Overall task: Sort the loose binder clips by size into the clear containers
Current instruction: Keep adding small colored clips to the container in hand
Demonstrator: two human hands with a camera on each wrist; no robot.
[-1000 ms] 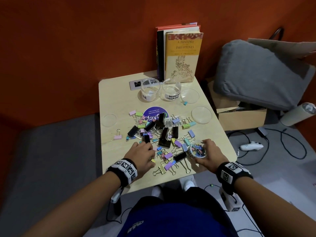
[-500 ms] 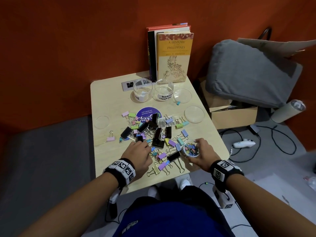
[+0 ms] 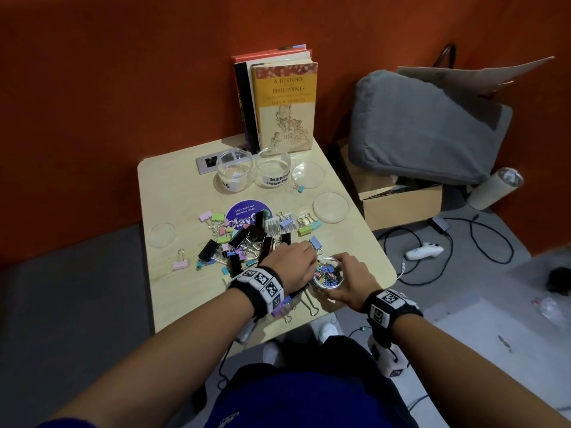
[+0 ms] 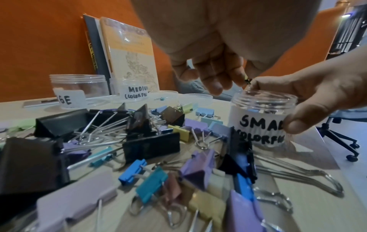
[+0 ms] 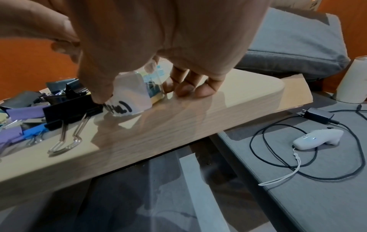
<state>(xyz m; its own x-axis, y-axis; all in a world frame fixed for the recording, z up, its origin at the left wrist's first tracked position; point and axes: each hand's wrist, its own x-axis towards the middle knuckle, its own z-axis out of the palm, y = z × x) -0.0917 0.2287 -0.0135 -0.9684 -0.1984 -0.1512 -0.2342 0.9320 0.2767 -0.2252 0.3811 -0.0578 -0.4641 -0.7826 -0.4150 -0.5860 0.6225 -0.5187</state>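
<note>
A mixed pile of binder clips (image 3: 247,239), big black ones and small coloured ones, lies mid-table. My right hand (image 3: 347,273) grips the clear jar labelled SMALL COLORFUL (image 4: 262,116) near the table's front right edge; the jar (image 3: 329,274) holds several small coloured clips. My left hand (image 4: 244,81) hovers at the jar's mouth and pinches a tiny clip (image 4: 247,80) between thumb and fingertip just above the rim. In the right wrist view the jar (image 5: 135,97) stands on the table between thumb and fingers. Two more jars, MEDIUM COLORFUL (image 3: 273,169) and one with a partly read label (image 3: 233,173), stand at the back.
Three clear lids (image 3: 308,174) (image 3: 330,206) (image 3: 162,234) lie on the table. A pink clip (image 3: 180,264) sits apart at the left, a small blue one (image 3: 299,189) by the back lid. Books (image 3: 281,100) stand against the wall. A large black clip (image 5: 71,108) touches the jar's left side.
My left hand has left the pile and moved right to the mouth of the small jar, carrying a tiny clip. My right hand has kept its hold on the jar.
</note>
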